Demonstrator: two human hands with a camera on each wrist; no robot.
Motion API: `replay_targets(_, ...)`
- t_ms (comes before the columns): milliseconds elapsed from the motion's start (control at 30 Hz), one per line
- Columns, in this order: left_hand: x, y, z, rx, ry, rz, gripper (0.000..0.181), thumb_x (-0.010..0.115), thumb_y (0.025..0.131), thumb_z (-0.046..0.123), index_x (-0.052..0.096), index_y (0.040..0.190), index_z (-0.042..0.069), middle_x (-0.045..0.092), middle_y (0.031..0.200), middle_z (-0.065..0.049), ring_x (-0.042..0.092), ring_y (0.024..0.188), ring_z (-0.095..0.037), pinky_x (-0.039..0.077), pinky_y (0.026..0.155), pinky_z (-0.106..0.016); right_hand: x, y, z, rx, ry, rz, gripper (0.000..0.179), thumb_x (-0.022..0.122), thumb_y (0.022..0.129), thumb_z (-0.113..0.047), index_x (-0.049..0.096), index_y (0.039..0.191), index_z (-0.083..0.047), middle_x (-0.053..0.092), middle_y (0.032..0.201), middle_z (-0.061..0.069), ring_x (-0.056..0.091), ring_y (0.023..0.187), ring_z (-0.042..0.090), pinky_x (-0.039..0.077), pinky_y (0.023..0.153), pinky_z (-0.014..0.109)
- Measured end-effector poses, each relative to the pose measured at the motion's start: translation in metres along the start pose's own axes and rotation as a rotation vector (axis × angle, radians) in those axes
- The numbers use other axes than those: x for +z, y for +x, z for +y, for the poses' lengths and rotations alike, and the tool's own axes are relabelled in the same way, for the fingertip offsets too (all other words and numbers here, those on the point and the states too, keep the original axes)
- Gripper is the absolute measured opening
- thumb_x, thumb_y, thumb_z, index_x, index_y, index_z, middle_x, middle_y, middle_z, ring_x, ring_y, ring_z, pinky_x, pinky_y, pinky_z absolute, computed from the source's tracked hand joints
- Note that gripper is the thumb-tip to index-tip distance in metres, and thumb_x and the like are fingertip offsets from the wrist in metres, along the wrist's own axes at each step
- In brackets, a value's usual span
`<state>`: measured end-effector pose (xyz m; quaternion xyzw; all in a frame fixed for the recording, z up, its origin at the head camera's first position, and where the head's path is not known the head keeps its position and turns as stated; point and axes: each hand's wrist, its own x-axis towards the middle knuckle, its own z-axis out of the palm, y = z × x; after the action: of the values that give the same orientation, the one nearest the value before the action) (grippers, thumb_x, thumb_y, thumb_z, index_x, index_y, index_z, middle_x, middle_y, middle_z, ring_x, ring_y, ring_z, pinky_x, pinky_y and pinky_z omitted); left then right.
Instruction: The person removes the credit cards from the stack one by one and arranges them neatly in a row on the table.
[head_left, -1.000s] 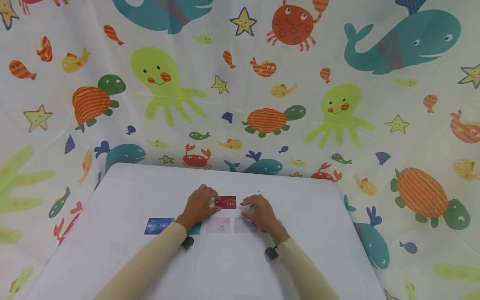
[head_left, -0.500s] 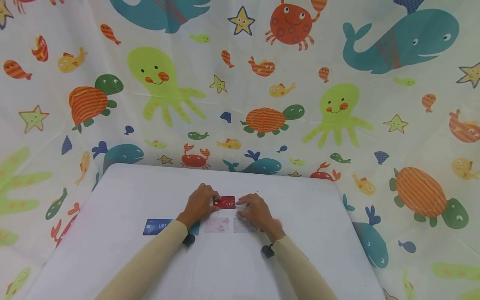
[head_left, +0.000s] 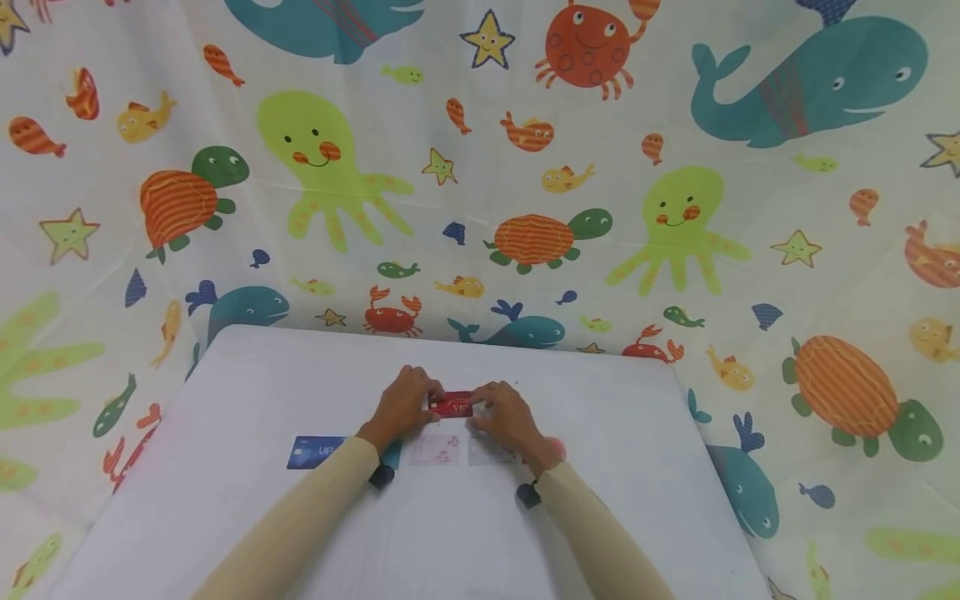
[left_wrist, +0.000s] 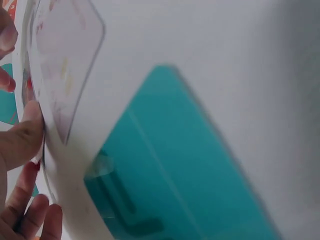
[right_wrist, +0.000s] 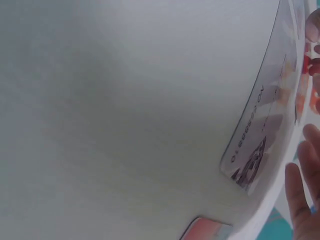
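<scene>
A red card marked VIP (head_left: 452, 405) lies behind a row of other cards in the head view. My left hand (head_left: 405, 404) pinches its left end between thumb and fingers. At the right end, the thumb and fingertips of my right hand (head_left: 508, 417) close on the card's edge. Below the hands are a pale card with pink flowers (head_left: 435, 450) and a see-through card with dark print (right_wrist: 250, 145). A teal card (left_wrist: 165, 160) is partly hidden under the left wrist in the head view.
A blue VIP card (head_left: 311, 452) lies at the left end of the row. At its right end, a pinkish-red card (head_left: 556, 450) shows partly behind the right wrist. The white table (head_left: 637, 500) ends at a curtain (head_left: 465, 108) printed with sea animals.
My right hand has moved left, and its fingertips now meet the right end of the red card. The left hand stays at the card's left end.
</scene>
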<state>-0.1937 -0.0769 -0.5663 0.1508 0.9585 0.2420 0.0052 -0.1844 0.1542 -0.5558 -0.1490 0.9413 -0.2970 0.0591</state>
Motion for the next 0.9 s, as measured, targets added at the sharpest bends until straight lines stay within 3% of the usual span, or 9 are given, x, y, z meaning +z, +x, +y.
replay_targets(167, 0.001, -0.001, 0.001, 0.031, -0.009, 0.024, 0.025, 0.093, 0.083, 0.02, 0.081, 0.105, 0.023, 0.063, 0.101, -0.002, 0.049, 0.101, -0.02, 0.054, 0.09, -0.034, 0.002, 0.007, -0.001, -0.014, -0.003, 0.001, 0.027, 0.082, 0.094, -0.027, 0.08, 0.121, -0.026, 0.071, 0.135, -0.004, 0.063, 0.11, 0.015, 0.057, 0.103, 0.04)
replay_targets(333, 0.001, -0.003, 0.001, 0.036, -0.02, 0.041, 0.024, 0.093, 0.083, 0.019, 0.081, 0.103, 0.023, 0.062, 0.1, -0.002, 0.049, 0.1, -0.02, 0.055, 0.09, -0.033, 0.006, 0.011, 0.0, -0.017, 0.001, -0.001, 0.026, 0.083, 0.094, -0.025, 0.082, 0.12, -0.027, 0.072, 0.134, -0.003, 0.064, 0.111, 0.015, 0.057, 0.105, 0.041)
replay_targets(900, -0.002, -0.011, 0.0, 0.011, -0.034, 0.052, 0.032, 0.096, 0.079, 0.024, 0.081, 0.108, 0.021, 0.072, 0.109, -0.003, 0.056, 0.106, -0.021, 0.058, 0.101, -0.042, 0.007, 0.012, -0.003, 0.015, -0.049, 0.013, 0.032, 0.09, 0.088, -0.028, 0.081, 0.118, -0.027, 0.074, 0.124, -0.005, 0.065, 0.106, 0.013, 0.058, 0.103, 0.039)
